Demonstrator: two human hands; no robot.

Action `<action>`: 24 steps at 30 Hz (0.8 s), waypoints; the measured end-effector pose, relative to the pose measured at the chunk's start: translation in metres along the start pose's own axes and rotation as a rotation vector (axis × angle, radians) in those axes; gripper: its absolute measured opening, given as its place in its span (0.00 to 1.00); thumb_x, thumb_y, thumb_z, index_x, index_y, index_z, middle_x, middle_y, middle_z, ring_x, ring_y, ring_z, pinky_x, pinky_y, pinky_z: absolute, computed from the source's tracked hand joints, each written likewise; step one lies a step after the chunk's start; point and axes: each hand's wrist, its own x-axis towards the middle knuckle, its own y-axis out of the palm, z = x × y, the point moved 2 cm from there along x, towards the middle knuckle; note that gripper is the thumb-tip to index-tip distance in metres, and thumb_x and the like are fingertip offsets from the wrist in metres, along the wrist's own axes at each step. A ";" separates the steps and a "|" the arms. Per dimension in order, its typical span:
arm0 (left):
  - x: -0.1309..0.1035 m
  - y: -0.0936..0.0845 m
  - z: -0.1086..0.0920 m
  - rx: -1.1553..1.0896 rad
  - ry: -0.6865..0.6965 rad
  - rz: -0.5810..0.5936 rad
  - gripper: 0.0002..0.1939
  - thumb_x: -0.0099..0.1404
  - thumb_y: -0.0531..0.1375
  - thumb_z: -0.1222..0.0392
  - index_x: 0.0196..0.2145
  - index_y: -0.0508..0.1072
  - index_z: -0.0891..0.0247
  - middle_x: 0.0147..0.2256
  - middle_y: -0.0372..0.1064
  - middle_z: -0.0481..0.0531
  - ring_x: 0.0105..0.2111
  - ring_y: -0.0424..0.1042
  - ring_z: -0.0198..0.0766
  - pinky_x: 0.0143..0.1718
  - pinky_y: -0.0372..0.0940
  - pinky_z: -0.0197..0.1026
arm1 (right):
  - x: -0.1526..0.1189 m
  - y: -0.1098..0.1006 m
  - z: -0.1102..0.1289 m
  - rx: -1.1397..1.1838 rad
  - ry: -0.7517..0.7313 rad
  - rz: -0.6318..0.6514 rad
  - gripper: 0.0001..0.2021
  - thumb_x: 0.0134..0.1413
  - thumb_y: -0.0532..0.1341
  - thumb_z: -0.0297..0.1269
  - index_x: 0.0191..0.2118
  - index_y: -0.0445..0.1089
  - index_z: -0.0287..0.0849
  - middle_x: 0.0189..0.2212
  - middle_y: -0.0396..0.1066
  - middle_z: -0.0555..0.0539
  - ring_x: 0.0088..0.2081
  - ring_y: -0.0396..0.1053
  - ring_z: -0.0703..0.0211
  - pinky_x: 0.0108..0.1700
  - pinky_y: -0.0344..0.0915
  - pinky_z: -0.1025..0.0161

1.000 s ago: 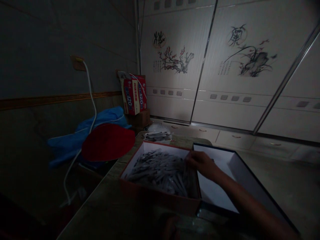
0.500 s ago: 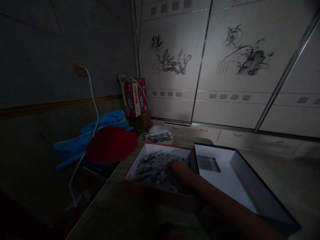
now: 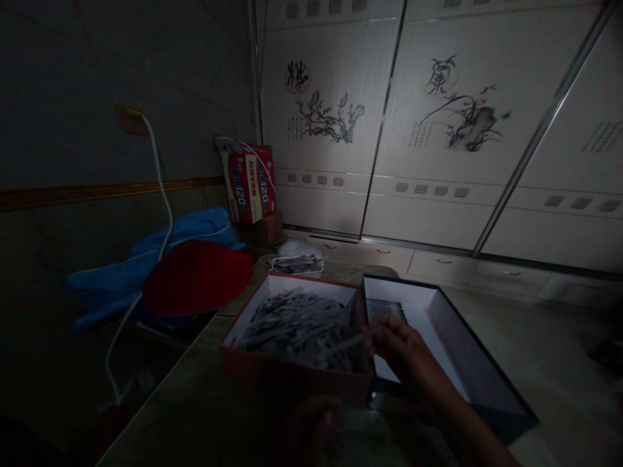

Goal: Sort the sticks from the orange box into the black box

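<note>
Thin grey stick (image 3: 348,342), pinched between fingertips of the right hand (image 3: 402,347), slanting over the right edge of the red box (image 3: 292,379), tip out above the heap of grey sticks (image 3: 296,324) filling that box. Right hand closed narrowly on the stick, hovering above the wall shared by the red box and the dark blue box (image 3: 487,383) just to its right. Inside the blue box, white lining and a neat row of sticks (image 3: 384,308) at the far end. Left hand (image 3: 311,431) low in front of the red box, too dark to tell whether open or closed. Beyond the red box, a small white tray (image 3: 298,264) with more sticks; left of it, a red round cushion (image 3: 197,277) on blue cloth (image 3: 141,259).
</note>
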 end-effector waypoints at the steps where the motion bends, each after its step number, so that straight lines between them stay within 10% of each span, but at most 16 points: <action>1: 0.002 0.001 -0.004 -0.087 0.014 -0.035 0.24 0.55 0.56 0.39 0.35 0.75 0.64 0.26 0.74 0.51 0.18 0.69 0.32 0.21 0.64 0.37 | -0.005 0.001 -0.003 0.138 0.037 -0.003 0.07 0.54 0.60 0.38 0.36 0.67 0.40 0.27 0.71 0.50 0.29 0.69 0.64 0.33 0.64 0.66; 11: 0.008 0.010 -0.033 -0.410 -0.004 -0.192 0.24 0.47 0.66 0.43 0.37 0.78 0.62 0.24 0.75 0.50 0.19 0.69 0.32 0.20 0.64 0.35 | -0.042 0.021 -0.013 0.387 0.183 -0.022 0.10 0.48 0.66 0.40 0.32 0.68 0.40 0.22 0.71 0.50 0.23 0.66 0.67 0.27 0.59 0.70; 24: 0.015 -0.003 0.001 -0.345 -0.088 -0.335 0.26 0.44 0.63 0.35 0.25 0.74 0.65 0.14 0.66 0.45 0.14 0.62 0.29 0.16 0.58 0.33 | -0.059 0.016 -0.009 -0.609 0.036 0.045 0.13 0.57 0.54 0.46 0.32 0.66 0.42 0.27 0.69 0.50 0.30 0.66 0.60 0.31 0.61 0.66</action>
